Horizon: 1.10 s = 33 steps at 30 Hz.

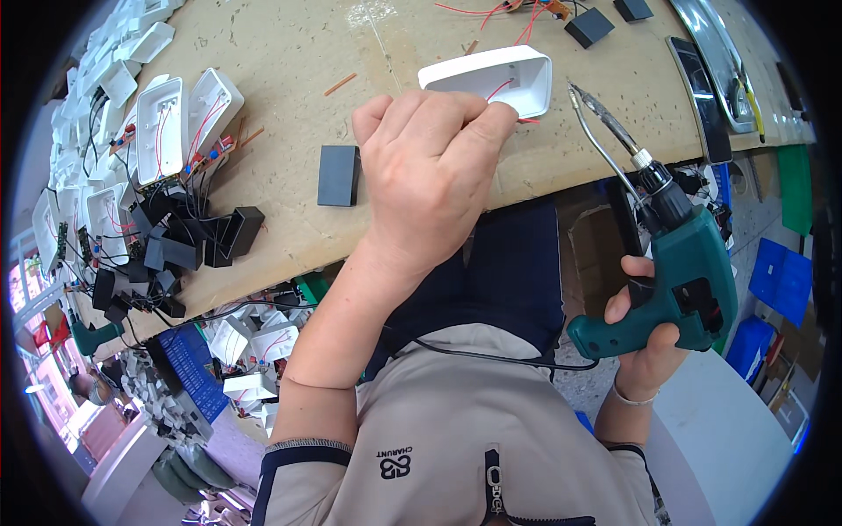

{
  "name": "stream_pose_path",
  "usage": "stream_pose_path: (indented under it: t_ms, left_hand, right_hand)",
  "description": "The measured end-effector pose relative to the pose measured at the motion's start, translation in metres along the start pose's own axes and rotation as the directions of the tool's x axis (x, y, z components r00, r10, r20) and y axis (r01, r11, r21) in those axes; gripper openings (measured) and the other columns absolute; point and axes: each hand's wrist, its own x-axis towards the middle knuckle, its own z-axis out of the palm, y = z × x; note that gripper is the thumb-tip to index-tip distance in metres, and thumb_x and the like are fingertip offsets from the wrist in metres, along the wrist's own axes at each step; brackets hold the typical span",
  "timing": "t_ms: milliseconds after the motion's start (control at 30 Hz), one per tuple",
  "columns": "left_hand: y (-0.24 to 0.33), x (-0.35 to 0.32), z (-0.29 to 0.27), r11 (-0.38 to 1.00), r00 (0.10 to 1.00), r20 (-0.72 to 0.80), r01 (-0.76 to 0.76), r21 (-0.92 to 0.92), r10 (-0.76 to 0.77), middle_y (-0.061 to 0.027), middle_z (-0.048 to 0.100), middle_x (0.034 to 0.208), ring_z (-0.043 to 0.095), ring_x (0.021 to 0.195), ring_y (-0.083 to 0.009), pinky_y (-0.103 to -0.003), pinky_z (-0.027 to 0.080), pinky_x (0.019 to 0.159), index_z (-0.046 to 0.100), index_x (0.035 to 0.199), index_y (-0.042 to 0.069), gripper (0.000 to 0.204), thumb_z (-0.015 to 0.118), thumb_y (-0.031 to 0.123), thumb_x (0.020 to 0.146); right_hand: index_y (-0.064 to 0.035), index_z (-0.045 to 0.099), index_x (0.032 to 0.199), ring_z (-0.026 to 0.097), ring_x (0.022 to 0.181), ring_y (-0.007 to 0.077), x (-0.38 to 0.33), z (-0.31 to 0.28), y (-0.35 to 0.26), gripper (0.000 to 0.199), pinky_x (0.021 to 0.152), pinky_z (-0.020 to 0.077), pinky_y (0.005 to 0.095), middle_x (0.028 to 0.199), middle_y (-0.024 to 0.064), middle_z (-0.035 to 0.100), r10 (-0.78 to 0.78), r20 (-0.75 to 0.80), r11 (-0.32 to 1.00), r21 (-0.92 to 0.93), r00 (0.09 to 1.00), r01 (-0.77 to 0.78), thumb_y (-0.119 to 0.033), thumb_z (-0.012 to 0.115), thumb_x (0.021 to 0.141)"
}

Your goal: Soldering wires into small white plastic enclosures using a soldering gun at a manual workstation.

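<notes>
My left hand (pixel 430 162) is closed over the near side of a white plastic casing (pixel 533 83), knuckles up. Its thumb and fingertips are pinched together, and what lies between them is hidden from me. A red wire shows inside the casing, and a bit of red shows just beyond my thumb. In my right hand (pixel 653 355) is a green pistol-shaped soldering gun (pixel 697 263), its tip and thin feed tube pointing up and left toward the casing, apart from it. A small black box (pixel 338 175) lies left of my left hand.
White casings with red wires (pixel 160 131) and a heap of black boxes (pixel 189 241) stand at the left. More white casings pile up behind. Two black blocks (pixel 589 28) sit at the far side, a phone (pixel 700 96) at the right. A black cord (pixel 491 355) crosses my lap.
</notes>
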Motion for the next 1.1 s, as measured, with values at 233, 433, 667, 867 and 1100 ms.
stream_pose_path:
  t_ms: [233, 433, 667, 867, 1100]
  left_hand:
    - [0.003, 0.004, 0.001, 0.998, 1.000, -0.016, -0.001, 0.060, 0.002, 0.0042, 0.053, 0.070, 0.049, 0.063, -0.0142, -0.031, 0.026, 0.062, 0.059, 0.075, 0.013, 0.014, 0.061, 0.007, 0.062]
    - [0.005, 0.009, 0.010, 0.985, 0.999, -0.006, 0.038, 0.166, -0.037, 0.0038, 0.053, 0.075, 0.048, 0.067, -0.0143, -0.035, 0.023, 0.066, 0.056, 0.069, 0.013, 0.011, 0.062, 0.007, 0.063]
    - [0.003, 0.015, 0.018, 0.963, 0.994, 0.022, 0.101, 0.251, -0.110, 0.0015, 0.058, 0.089, 0.053, 0.079, -0.0155, -0.041, 0.026, 0.086, 0.064, 0.071, 0.010, 0.003, 0.065, 0.011, 0.069]
    - [0.000, 0.017, 0.028, 0.969, 0.995, 0.026, 0.088, 0.232, -0.096, -0.0001, 0.055, 0.086, 0.053, 0.079, -0.0163, -0.046, 0.028, 0.087, 0.058, 0.065, 0.007, 0.003, 0.061, 0.007, 0.066]
    - [0.002, 0.019, 0.031, 0.956, 0.991, 0.042, 0.110, 0.273, -0.126, 0.0006, 0.056, 0.083, 0.052, 0.079, -0.0150, -0.040, 0.030, 0.082, 0.064, 0.067, 0.007, 0.003, 0.064, 0.007, 0.064]
  right_hand:
    - [0.0048, 0.033, 0.125, 0.060, 0.065, 0.0153, 0.000, 0.000, 0.002, 0.076, 0.055, 0.0510, 0.0226, 0.107, 0.0250, 0.055, -0.002, 0.003, 1.000, 0.004, 1.000, 0.002, -0.045, 0.063, 0.076]
    - [0.0055, 0.035, 0.124, 0.060, 0.065, 0.0152, 0.002, 0.006, -0.001, 0.079, 0.053, 0.0497, 0.0219, 0.106, 0.0240, 0.056, 0.020, -0.008, 0.998, -0.052, 1.000, -0.020, -0.047, 0.066, 0.073]
    - [0.0069, 0.039, 0.120, 0.060, 0.064, 0.0147, 0.009, 0.011, 0.000, 0.079, 0.054, 0.0496, 0.0225, 0.103, 0.0225, 0.057, 0.032, -0.040, 0.996, -0.087, 0.999, -0.035, -0.048, 0.068, 0.071]
    - [0.0076, 0.040, 0.119, 0.059, 0.064, 0.0141, 0.015, 0.011, 0.003, 0.080, 0.054, 0.0495, 0.0226, 0.101, 0.0219, 0.057, 0.061, -0.018, 0.993, -0.098, 0.998, -0.063, -0.049, 0.068, 0.070]
    - [0.0061, 0.039, 0.121, 0.059, 0.065, 0.0139, 0.022, 0.009, 0.007, 0.081, 0.054, 0.0489, 0.0213, 0.101, 0.0212, 0.057, 0.078, -0.004, 0.993, -0.087, 0.997, -0.078, -0.048, 0.069, 0.069]
